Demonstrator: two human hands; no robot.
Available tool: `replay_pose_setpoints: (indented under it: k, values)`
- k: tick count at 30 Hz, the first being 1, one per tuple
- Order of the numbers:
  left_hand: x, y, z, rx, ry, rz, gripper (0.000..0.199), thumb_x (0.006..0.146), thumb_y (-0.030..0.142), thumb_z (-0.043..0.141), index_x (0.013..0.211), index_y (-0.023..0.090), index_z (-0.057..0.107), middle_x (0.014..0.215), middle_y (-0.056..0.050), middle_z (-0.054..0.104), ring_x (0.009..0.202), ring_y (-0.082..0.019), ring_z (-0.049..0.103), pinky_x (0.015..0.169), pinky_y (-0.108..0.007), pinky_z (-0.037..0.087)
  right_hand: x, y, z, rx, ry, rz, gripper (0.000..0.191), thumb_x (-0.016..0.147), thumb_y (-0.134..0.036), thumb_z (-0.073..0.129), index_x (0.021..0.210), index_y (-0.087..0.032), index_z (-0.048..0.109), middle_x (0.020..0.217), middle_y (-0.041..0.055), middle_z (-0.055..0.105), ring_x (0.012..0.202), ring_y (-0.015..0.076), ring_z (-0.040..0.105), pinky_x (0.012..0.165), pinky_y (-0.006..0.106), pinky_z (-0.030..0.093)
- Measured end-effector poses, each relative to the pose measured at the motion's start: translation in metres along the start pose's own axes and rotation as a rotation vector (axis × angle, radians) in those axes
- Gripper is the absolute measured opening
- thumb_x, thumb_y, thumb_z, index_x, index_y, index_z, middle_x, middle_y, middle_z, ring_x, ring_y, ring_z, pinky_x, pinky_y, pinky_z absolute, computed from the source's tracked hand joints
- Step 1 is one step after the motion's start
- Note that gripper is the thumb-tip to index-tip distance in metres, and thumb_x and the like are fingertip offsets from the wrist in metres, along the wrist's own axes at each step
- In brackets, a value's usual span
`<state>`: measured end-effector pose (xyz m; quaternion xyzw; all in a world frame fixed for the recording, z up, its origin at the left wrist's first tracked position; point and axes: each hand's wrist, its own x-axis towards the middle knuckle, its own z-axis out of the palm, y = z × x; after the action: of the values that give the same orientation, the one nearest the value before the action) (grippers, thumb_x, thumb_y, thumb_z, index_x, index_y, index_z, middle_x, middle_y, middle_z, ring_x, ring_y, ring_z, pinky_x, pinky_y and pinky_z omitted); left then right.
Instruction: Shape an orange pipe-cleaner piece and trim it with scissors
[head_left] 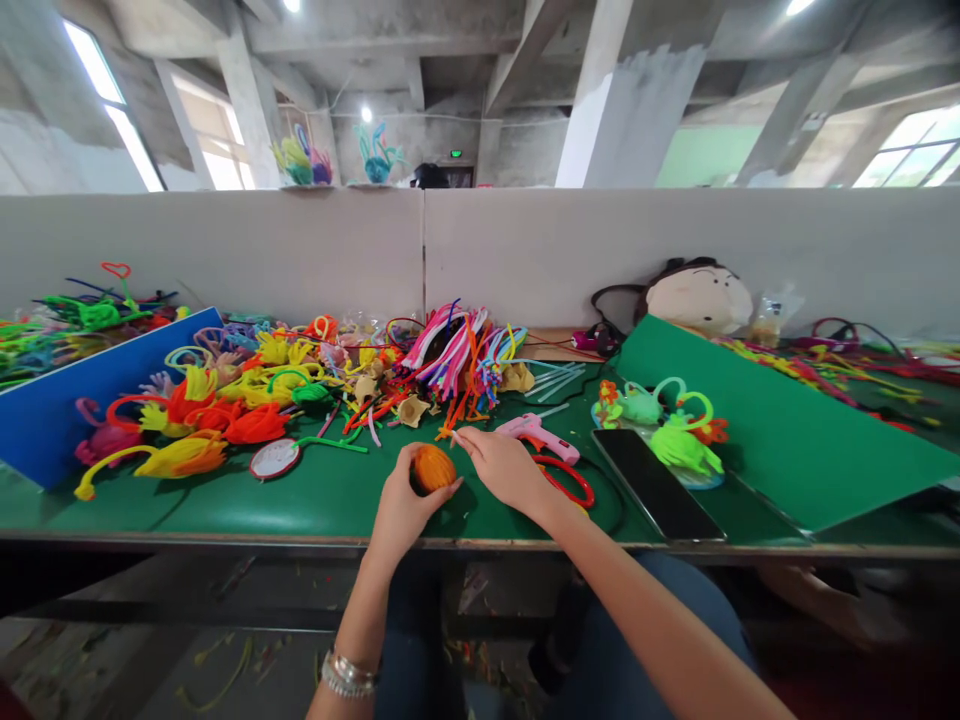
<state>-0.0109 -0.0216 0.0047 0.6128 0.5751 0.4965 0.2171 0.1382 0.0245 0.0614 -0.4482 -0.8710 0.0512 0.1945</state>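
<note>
Head view shows hands [402, 500], orange ball [435, 467] near table edge [225, 537].

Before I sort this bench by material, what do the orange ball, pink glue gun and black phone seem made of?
The orange ball looks like wound chenille, judging by its soft ridges; its core is hidden. The pink glue gun is probably hard plastic, smooth and molded-looking. The black phone shows a glossy face, likely glass.

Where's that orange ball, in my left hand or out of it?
In it: your left hand curves its thumb and fingers around the orange ball.
</note>
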Motion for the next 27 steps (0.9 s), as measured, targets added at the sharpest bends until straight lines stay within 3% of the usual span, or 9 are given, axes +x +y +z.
replay_pose_setpoints:
  k: [5, 12, 27]
  values:
    - [0.008, -0.003, 0.006, -0.127, 0.102, 0.037, 0.046, 0.063, 0.035, 0.065, 0.100, 0.017, 0.046, 0.098, -0.005, 0.055, 0.091, -0.017, 0.053, 0.082, -0.030, 0.041, -0.004, -0.003, -0.004, -0.077, 0.041, 0.018, 0.033, 0.090, -0.034, 0.025, 0.098, -0.020, 0.055, 0.073, 0.0034, 0.066, 0.062, 0.0149, 0.060, 0.052, 0.023, 0.029]
    - [0.008, -0.020, 0.004, -0.285, 0.025, 0.037, 0.050, 0.059, 0.026, 0.068, 0.104, 0.017, 0.049, 0.104, -0.007, 0.056, 0.095, -0.019, 0.053, 0.081, -0.031, 0.042, -0.011, -0.018, 0.009, -0.259, -0.016, -0.139, 0.033, 0.089, -0.032, 0.025, 0.098, -0.018, 0.054, 0.070, 0.0054, 0.066, 0.058, 0.0146, 0.059, 0.052, 0.022, 0.028]
    - [0.007, -0.018, 0.002, -0.131, 0.068, 0.123, 0.051, 0.060, 0.015, 0.064, 0.109, 0.021, 0.051, 0.109, -0.006, 0.055, 0.101, -0.021, 0.049, 0.089, -0.036, 0.036, -0.014, -0.027, 0.016, -0.260, 0.006, -0.029, 0.029, 0.089, -0.027, 0.026, 0.090, -0.017, 0.053, 0.065, 0.0049, 0.065, 0.056, 0.0147, 0.059, 0.049, 0.023, 0.024]
